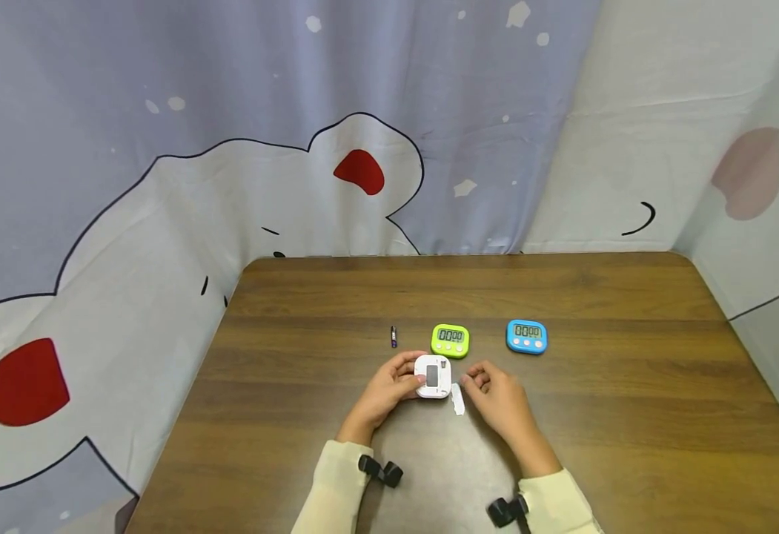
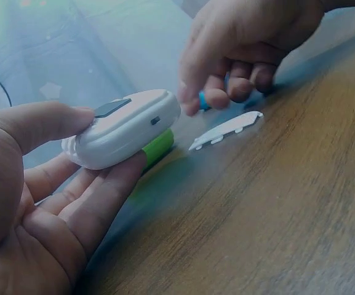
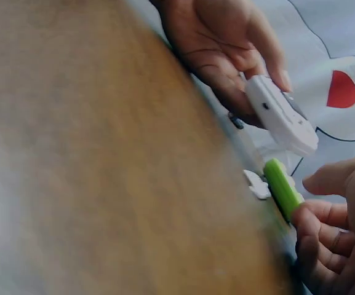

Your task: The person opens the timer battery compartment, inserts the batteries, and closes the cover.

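Observation:
My left hand [image 1: 384,393] grips a white kitchen timer [image 1: 444,382], thumb on top and fingers beneath. A grey rectangular patch on its upturned back lies by the thumb, and the left wrist view shows a small slot in its side. Just right of the timer, a thin white battery cover [image 2: 226,130] with small tabs along its edge lies on the table. My right hand [image 1: 501,400] hovers beside the cover, its fingers loosely bent and holding nothing. Thumb and forefinger stand apart in the right wrist view.
A green timer [image 1: 451,340] lies just beyond the white one, and a blue timer [image 1: 526,337] farther right. Left of the green timer is a small dark battery [image 1: 393,337]. The wooden table [image 1: 629,386] meets a patterned curtain [image 1: 482,133] along its back.

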`<state>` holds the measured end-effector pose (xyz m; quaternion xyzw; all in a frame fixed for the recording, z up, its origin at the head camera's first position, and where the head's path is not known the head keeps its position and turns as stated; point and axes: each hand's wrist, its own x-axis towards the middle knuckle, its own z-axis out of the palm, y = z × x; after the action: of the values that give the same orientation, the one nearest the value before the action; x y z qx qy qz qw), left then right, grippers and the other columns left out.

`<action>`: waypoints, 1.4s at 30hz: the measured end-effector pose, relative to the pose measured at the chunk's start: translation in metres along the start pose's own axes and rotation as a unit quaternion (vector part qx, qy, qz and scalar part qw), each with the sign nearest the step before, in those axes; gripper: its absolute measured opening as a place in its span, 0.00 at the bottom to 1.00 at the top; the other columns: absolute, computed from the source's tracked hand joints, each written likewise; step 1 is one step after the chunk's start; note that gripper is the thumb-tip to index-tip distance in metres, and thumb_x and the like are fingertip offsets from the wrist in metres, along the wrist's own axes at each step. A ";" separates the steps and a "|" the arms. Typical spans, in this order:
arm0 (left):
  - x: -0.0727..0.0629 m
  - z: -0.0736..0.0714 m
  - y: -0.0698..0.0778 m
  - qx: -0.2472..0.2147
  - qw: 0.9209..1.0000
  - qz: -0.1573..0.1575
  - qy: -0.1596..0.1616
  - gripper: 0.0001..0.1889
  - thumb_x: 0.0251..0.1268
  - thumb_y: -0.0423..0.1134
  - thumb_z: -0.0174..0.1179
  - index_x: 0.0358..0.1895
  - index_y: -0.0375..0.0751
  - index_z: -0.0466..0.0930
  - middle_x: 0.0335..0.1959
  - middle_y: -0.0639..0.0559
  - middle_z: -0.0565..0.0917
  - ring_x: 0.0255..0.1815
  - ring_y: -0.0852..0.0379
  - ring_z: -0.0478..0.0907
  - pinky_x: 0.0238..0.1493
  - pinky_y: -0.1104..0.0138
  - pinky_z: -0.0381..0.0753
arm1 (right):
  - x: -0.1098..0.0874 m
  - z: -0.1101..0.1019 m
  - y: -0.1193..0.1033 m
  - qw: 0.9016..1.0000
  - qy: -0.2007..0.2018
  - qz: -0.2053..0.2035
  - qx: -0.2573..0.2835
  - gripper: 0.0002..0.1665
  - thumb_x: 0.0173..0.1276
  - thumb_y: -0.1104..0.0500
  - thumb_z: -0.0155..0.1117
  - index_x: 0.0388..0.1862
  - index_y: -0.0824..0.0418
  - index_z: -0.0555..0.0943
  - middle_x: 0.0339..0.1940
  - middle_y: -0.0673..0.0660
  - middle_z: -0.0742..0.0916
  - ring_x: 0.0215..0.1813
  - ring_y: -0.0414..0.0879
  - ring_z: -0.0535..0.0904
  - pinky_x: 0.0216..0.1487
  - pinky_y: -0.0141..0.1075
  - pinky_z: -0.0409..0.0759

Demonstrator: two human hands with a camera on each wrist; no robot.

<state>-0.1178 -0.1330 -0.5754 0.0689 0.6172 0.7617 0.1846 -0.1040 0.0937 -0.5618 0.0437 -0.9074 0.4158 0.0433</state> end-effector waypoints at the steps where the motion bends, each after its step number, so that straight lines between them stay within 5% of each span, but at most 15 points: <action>1: 0.000 0.000 0.000 0.001 1.000 -0.002 -0.001 0.26 0.66 0.28 0.60 0.66 0.32 0.67 0.52 0.40 0.78 0.46 0.54 0.81 0.46 0.63 0.83 | 0.001 -0.002 0.000 1.000 -0.001 -0.006 0.013 0.07 0.63 0.56 0.70 0.36 0.55 0.82 0.23 0.45 0.80 0.27 0.39 0.74 0.31 0.35 0.74; 6: 0.000 -0.001 0.001 0.008 1.000 -0.007 -0.006 0.25 0.67 0.28 0.60 0.66 0.31 0.66 0.52 0.40 0.78 0.46 0.54 0.81 0.44 0.63 0.84 | 0.014 -0.010 -0.008 0.994 0.006 -0.066 0.087 0.12 0.63 0.59 0.71 0.44 0.60 0.83 0.31 0.48 0.83 0.33 0.41 0.79 0.34 0.32 0.81; 12: 0.001 -0.001 0.000 0.008 1.000 -0.014 -0.014 0.26 0.67 0.28 0.59 0.66 0.30 0.65 0.52 0.41 0.78 0.46 0.54 0.81 0.44 0.64 0.83 | 0.042 -0.016 -0.028 0.981 -0.009 -0.146 0.128 0.19 0.64 0.58 0.71 0.53 0.59 0.82 0.42 0.54 0.85 0.44 0.45 0.82 0.45 0.43 0.83; 20: 0.001 0.000 0.003 0.017 1.000 -0.015 -0.020 0.25 0.68 0.24 0.55 0.67 0.27 0.63 0.51 0.42 0.78 0.45 0.56 0.81 0.42 0.66 0.83 | 0.084 -0.015 -0.058 0.978 -0.104 -0.157 0.091 0.28 0.64 0.51 0.71 0.62 0.54 0.77 0.55 0.52 0.82 0.58 0.48 0.76 0.59 0.48 0.76; 28: 0.002 0.001 0.005 0.018 0.999 -0.019 -0.026 0.26 0.68 0.25 0.55 0.67 0.27 0.62 0.52 0.43 0.77 0.44 0.58 0.81 0.42 0.68 0.83 | 0.119 0.004 -0.072 0.969 -0.193 -0.155 0.012 0.36 0.64 0.44 0.69 0.68 0.54 0.72 0.61 0.53 0.79 0.62 0.50 0.73 0.60 0.49 0.73; 35: -0.002 -0.001 0.003 0.025 0.999 -0.017 -0.032 0.26 0.67 0.26 0.58 0.67 0.29 0.63 0.51 0.43 0.78 0.44 0.57 0.81 0.40 0.68 0.83 | 0.130 0.023 -0.079 0.949 -0.270 -0.160 -0.039 0.40 0.64 0.48 0.70 0.71 0.58 0.68 0.66 0.55 0.76 0.66 0.50 0.71 0.65 0.46 0.70; 42: -0.001 -0.002 0.004 0.032 0.999 -0.013 -0.039 0.26 0.66 0.27 0.59 0.66 0.30 0.64 0.51 0.43 0.78 0.44 0.58 0.80 0.38 0.70 0.82 | 0.137 0.035 -0.085 0.936 -0.295 -0.175 -0.077 0.42 0.61 0.51 0.73 0.70 0.63 0.68 0.66 0.58 0.76 0.67 0.52 0.70 0.66 0.45 0.68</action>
<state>-0.1178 -0.1359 -0.5716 0.0966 0.6345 0.7356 0.2165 -0.2311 0.0056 -0.5054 0.3193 -0.8866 0.2986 -0.1511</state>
